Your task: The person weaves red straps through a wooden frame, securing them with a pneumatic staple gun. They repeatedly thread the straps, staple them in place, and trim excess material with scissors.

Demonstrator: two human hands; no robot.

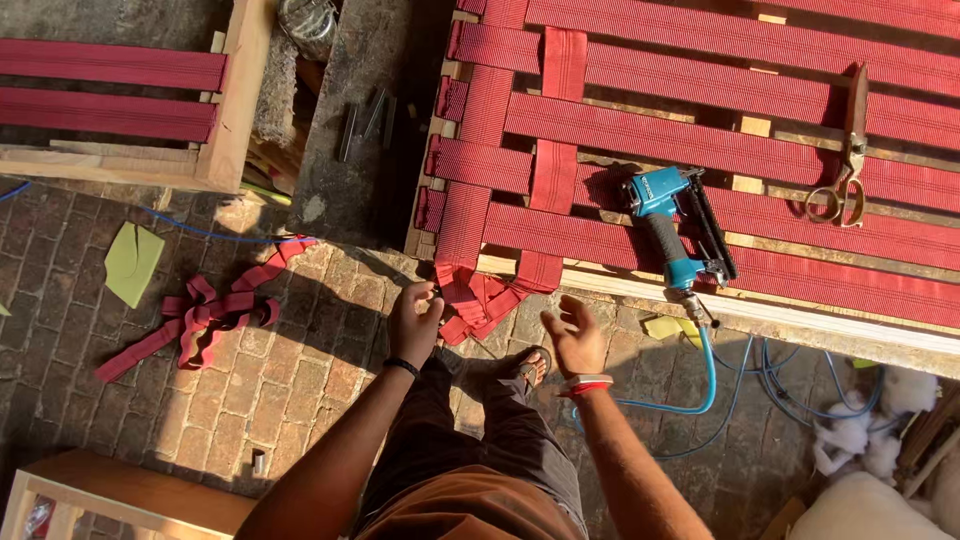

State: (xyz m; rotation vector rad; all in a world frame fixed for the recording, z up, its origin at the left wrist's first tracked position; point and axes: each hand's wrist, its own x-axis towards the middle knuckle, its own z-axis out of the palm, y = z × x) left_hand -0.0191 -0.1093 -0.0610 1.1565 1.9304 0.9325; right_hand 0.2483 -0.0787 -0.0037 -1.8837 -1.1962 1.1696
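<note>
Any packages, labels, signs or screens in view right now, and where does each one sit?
No packages, signs or screens show.
Label: a small pale mark on the side of the blue and black pneumatic stapler, which lies on the red webbing of the wooden frame; too small to make out further.
Nothing with a label is in the left hand or right hand.

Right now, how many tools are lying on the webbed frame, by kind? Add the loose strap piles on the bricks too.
Staple gun: 1
Scissors: 1
Loose strap piles: 2, one on the bricks at far left, one hanging at the frame edge by the left hand
Total: 4
The right hand is open and holds nothing.
</note>
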